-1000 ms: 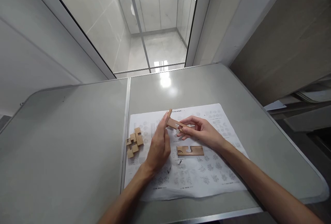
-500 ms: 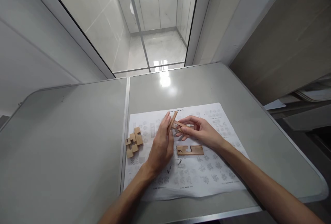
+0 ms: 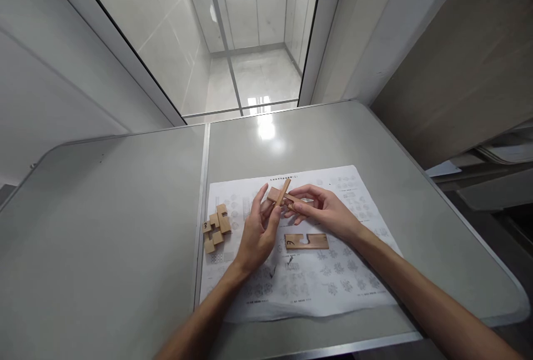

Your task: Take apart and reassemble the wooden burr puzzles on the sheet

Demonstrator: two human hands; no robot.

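Flat wooden puzzle pieces are crossed through one another above the paper, one standing on edge. From the right, my right hand pinches the pieces between thumb and fingers. My left hand grips the upright piece from the left, thumb on its near edge and the index finger lifted away. How the pieces join is partly hidden by the fingers. Nearer me lies a loose notched wooden piece with a handwritten mark. Left of my left hand sits a cluster of notched wooden blocks, one marked with a "3".
A printed paper sheet with small diagrams lies under the hands and pieces. The grey table has a metal seam along the sheet's left side. Beyond its far edge is a glass door.
My left hand has opened from flat against the upright piece to a thumb-and-finger hold, uncovering a block end behind it. The upright piece has shifted slightly right. The right hand stays nearly still.
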